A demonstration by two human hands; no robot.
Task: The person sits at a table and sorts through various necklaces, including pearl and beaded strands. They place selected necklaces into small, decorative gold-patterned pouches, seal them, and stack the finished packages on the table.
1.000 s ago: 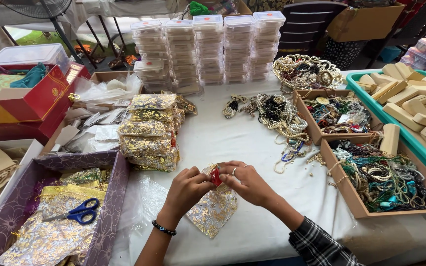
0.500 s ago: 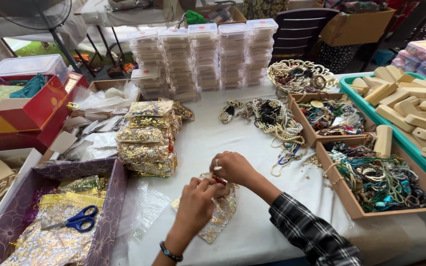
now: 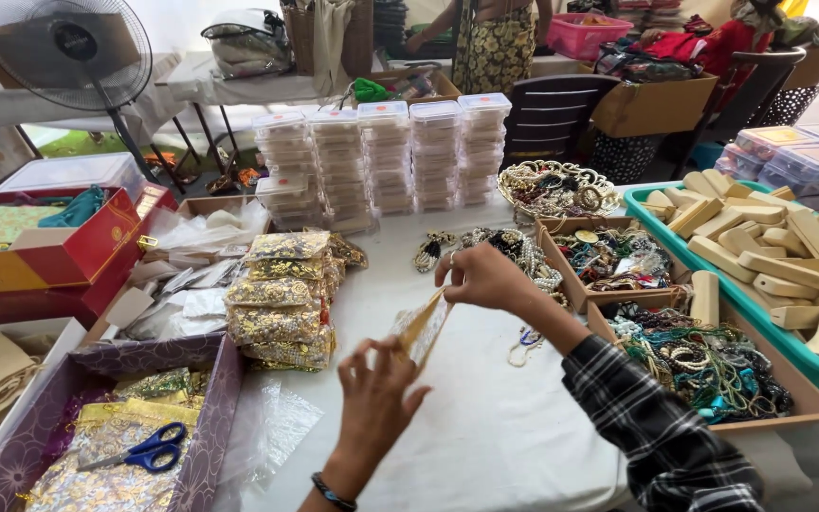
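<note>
Nearest me, my left hand (image 3: 372, 403) is raised over the white bench (image 3: 485, 446), a dark bracelet (image 3: 332, 493) at the wrist. Its fingers (image 3: 383, 353) are spread and only loosely curled, touching the lower end of a small gold pouch (image 3: 421, 327). The pouch hangs tilted in the air between both hands, above the bench and clear of it. My right hand (image 3: 485, 277), in a plaid sleeve (image 3: 656, 427), pinches the pouch's upper edge, fingers (image 3: 445, 275) closed on it.

To my left sits a purple box (image 3: 11, 446) with blue-handled scissors (image 3: 139, 450) lying on shiny fabric. Just beyond the left hand stands a pile of gold pouches (image 3: 282, 303). To the right, 2 cardboard trays (image 3: 789, 417) hold tangled beaded jewellery, and a teal tub (image 3: 675, 204) is filled with pale wooden blocks (image 3: 770, 256).

Farther back a red box (image 3: 78, 251) sits at the left, then 5 stacks of clear plastic containers (image 3: 386, 156), with a woven basket of bangles (image 3: 561, 185) beside them. A black fan (image 3: 63, 47) stands at the far left, and another person (image 3: 495, 38) is by the rear tables.
</note>
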